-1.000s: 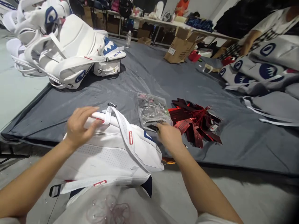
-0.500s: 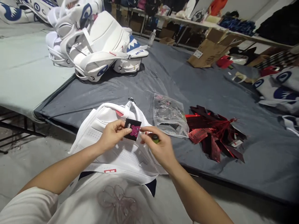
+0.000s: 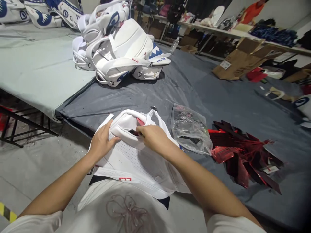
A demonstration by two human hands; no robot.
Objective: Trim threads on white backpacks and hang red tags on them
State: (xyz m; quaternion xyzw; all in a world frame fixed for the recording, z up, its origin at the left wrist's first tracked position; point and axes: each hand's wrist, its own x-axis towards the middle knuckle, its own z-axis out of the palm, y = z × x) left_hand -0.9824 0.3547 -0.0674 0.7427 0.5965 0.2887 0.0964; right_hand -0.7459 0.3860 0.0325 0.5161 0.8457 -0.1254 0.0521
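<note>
A white backpack [image 3: 136,158] leans between my body and the table edge, its top pocket gaping. My left hand [image 3: 102,142] grips the left side of that opening, thumb on the front panel and fingers along the edge. Over the pocket, my right hand [image 3: 154,137] is closed on a black card [image 3: 133,132], which sits partly inside the opening. Most of the card is hidden by the hand and the pocket rim. A red label [image 3: 140,121] shows inside the pocket.
On the grey-covered table [image 3: 194,87] lie a clear plastic bag [image 3: 190,129] and red foil tags [image 3: 243,152]. White backpacks [image 3: 119,48] are heaped at the back left. A cardboard box [image 3: 238,60] and a bottle [image 3: 174,45] stand farther off; a person in orange [image 3: 252,13] is beyond.
My right hand has taken the black card from between both hands into the pocket opening. My left hand has let go of the card and moved to the backpack's left edge.
</note>
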